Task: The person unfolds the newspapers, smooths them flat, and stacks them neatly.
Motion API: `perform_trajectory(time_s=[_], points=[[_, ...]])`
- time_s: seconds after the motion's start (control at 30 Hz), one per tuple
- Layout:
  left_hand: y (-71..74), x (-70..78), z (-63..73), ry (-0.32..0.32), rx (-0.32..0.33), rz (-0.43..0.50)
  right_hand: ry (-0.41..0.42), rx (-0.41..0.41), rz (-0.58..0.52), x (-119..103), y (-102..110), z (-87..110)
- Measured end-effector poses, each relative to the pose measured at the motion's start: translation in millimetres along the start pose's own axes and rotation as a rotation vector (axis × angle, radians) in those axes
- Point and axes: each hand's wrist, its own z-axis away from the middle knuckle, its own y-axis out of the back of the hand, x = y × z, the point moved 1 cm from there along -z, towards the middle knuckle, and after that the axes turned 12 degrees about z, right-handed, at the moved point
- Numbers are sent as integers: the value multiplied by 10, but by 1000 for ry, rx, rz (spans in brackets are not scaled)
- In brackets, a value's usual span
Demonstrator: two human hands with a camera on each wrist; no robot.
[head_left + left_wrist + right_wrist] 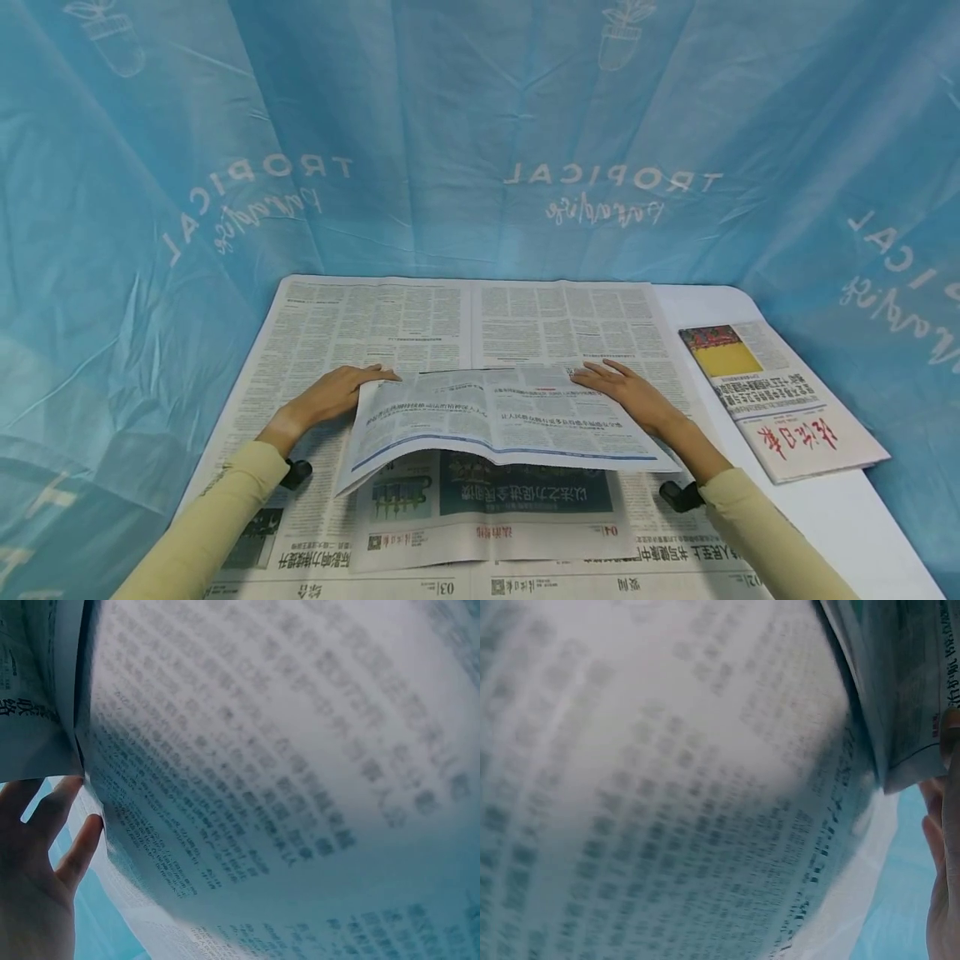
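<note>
A newspaper, folded over on itself, has its upper flap arched up, the near edge lifted above the lower half. At its far left corner, my left hand touches the paper with extended fingers. My right hand lies at the far right, its fingers spread on the sheet. In the left wrist view, fingertips of the left hand meet the paper's edge beside the curved, blurred page. The right wrist view shows part of the right hand at the sheet's corner; the paper hides some fingers.
Beneath lies a wide open newspaper covering much of the white table. Another folded newspaper with a colour picture and red lettering lies on the right. Blue printed curtains enclose the back and sides.
</note>
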Motion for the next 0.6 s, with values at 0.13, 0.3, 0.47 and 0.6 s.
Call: perform_trajectory(time_s=[0.13, 0.3, 0.47, 0.6], points=[[6, 14, 0, 20, 0, 26, -55, -64, -44, 8, 51, 11], [20, 44, -12, 17, 13, 35, -206, -133, -304, 20, 40, 25], [28, 56, -16, -6, 36, 38, -160, -68, -402, 56, 2, 52], [29, 47, -16, -16, 48, 62, -142, 43, -468, 98, -12, 62]])
